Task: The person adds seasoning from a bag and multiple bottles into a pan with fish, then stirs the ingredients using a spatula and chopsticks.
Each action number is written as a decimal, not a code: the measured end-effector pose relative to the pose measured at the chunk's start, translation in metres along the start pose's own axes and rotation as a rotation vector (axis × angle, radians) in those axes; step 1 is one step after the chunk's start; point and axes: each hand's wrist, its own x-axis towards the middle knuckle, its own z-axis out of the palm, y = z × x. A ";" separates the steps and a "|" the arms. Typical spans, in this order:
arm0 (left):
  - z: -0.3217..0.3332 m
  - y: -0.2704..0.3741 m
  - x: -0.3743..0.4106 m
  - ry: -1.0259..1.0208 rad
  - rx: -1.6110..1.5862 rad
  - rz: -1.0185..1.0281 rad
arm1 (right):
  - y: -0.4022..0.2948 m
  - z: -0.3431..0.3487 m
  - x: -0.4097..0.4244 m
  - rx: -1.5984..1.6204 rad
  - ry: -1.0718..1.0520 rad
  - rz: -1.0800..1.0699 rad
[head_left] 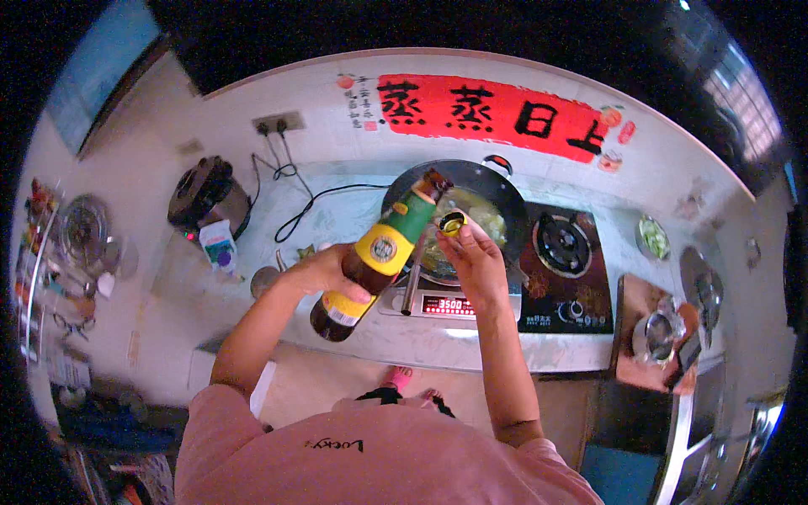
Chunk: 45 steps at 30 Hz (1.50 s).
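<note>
My left hand [325,270] grips a brown glass bottle [363,274] with yellow labels and a green neck label. The bottle leans up and to the right, its neck above the wok's near left part. Between the fingertips of my right hand [478,262] is a small round yellow cap [452,223], apart from the bottle's mouth. Behind both hands, a dark wok [510,199] holds pale food pieces in liquid [483,214]. It rests on an induction cooker [404,305] with a lit red display. The wok's long handle [413,281] points towards me.
Right of the wok is a black gas hob [562,245]. Farther right are a bowl of green pieces [653,237] and a wooden board [634,293] carrying a metal pot [653,338]. A dark electric cooker [208,192] and a white bag [218,243] stand left, with a black cord [310,201] behind.
</note>
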 end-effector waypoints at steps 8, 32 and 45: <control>0.048 -0.037 -0.102 0.236 -0.107 -0.065 | -0.002 0.062 -0.017 -0.531 -0.348 -0.103; 0.196 -0.166 -0.547 1.412 0.348 -0.424 | 0.213 0.395 -0.271 -0.752 -1.734 -0.589; 0.246 -0.175 -0.687 2.224 0.497 -0.806 | 0.310 0.559 -0.433 -0.242 -1.904 -0.723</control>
